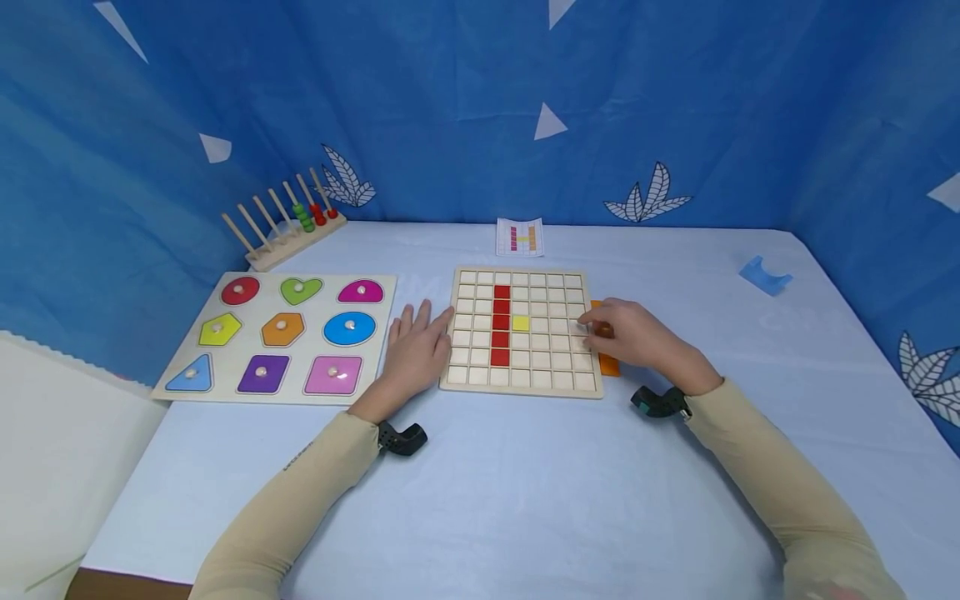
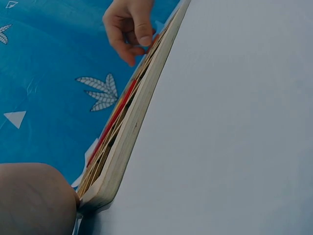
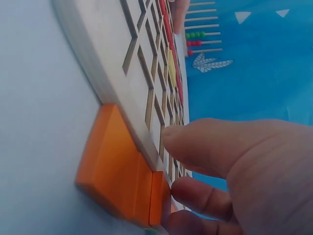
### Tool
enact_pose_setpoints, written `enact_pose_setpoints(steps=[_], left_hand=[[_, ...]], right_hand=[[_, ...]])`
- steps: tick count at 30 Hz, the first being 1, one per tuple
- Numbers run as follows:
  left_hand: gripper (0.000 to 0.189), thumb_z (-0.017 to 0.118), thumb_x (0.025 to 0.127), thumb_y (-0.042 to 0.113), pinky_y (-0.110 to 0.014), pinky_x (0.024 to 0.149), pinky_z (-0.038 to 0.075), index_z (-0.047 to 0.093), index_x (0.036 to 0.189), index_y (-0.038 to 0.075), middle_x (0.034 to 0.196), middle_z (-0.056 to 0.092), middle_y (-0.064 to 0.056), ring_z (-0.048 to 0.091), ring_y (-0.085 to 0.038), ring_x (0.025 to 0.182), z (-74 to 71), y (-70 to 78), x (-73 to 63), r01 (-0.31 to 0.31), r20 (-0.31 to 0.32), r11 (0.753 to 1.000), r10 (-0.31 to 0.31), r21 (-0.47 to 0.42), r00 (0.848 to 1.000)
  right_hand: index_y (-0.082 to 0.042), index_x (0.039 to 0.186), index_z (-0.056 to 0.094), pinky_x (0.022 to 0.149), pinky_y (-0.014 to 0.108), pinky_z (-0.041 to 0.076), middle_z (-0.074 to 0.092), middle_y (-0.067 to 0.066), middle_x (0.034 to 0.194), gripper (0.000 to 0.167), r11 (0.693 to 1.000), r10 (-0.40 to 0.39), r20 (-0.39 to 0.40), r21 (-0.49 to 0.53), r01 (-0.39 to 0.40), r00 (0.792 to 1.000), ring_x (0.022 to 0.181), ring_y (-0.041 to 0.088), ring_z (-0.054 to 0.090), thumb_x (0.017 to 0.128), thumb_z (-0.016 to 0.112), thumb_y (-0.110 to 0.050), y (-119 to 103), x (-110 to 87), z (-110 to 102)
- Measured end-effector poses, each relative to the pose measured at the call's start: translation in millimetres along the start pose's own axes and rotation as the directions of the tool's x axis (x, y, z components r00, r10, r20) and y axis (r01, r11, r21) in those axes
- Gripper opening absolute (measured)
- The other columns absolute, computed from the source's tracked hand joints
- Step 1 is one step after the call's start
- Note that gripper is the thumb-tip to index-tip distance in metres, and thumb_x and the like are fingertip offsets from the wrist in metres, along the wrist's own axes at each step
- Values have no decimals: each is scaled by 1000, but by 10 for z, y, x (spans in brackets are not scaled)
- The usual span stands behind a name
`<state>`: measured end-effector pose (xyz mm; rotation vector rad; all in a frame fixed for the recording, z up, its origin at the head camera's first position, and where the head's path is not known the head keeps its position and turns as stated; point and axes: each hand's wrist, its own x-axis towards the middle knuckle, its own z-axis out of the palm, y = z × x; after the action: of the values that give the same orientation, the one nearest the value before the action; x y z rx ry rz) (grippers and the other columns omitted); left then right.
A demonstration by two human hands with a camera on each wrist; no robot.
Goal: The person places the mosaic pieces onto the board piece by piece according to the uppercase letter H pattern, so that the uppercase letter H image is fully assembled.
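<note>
A light wooden grid board [image 1: 521, 389] lies at mid-table. A column of red squares [image 1: 500, 322] and one yellow square [image 1: 521, 323] sit in its cells. My left hand [image 1: 416, 354] lies flat with straight, spread fingers, its index finger against the board's left edge. My right hand [image 1: 633, 337] hovers at the right edge, fingers loosely bent. In the right wrist view its thumb [image 3: 195, 147] is over the board's edge, apart from the other fingers, with nothing visible between them. Orange blocks [image 3: 110, 161] lie against that edge, partly hidden under the hand in the head view.
A shape puzzle board [image 1: 281, 396] with knobbed pieces lies at left. Behind it stands a peg rack [image 1: 288, 246] with green and red beads. A pattern card [image 1: 519, 250] lies beyond the grid board. A blue curved piece [image 1: 765, 276] is at the far right.
</note>
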<state>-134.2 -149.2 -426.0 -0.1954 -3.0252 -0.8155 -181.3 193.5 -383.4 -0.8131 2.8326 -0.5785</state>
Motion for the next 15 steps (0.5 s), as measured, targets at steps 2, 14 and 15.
enact_pose_setpoints(steps=[2, 14, 15], left_hand=[[52, 38, 104, 24, -65, 125, 5, 45, 155, 14, 167, 24, -26, 9, -49, 157, 4, 0, 1, 2, 4, 1000, -2, -1, 1000], [53, 37, 105, 26, -64, 126, 4, 43, 157, 15, 168, 22, -25, 7, -48, 158, -4, 4, 6, 11, 21, 1000, -11, 6, 1000], [53, 37, 105, 26, -64, 126, 4, 43, 156, 15, 168, 22, -25, 7, -48, 158, -5, 2, 5, 11, 19, 1000, -11, 8, 1000]], right_hand=[[0, 119, 73, 66, 30, 44, 65, 9, 89, 32, 1000, -1, 1, 0, 1, 1000, 75, 18, 52, 90, 74, -12, 7, -8, 1], [1, 120, 73, 66, 30, 46, 67, 12, 93, 30, 999, 35, -20, -5, -35, 999, 74, 19, 53, 90, 72, -5, 145, -158, -60], [1, 121, 72, 67, 30, 47, 67, 12, 93, 31, 999, 41, -19, -8, -41, 999, 74, 19, 53, 90, 72, -6, 156, -166, -67]])
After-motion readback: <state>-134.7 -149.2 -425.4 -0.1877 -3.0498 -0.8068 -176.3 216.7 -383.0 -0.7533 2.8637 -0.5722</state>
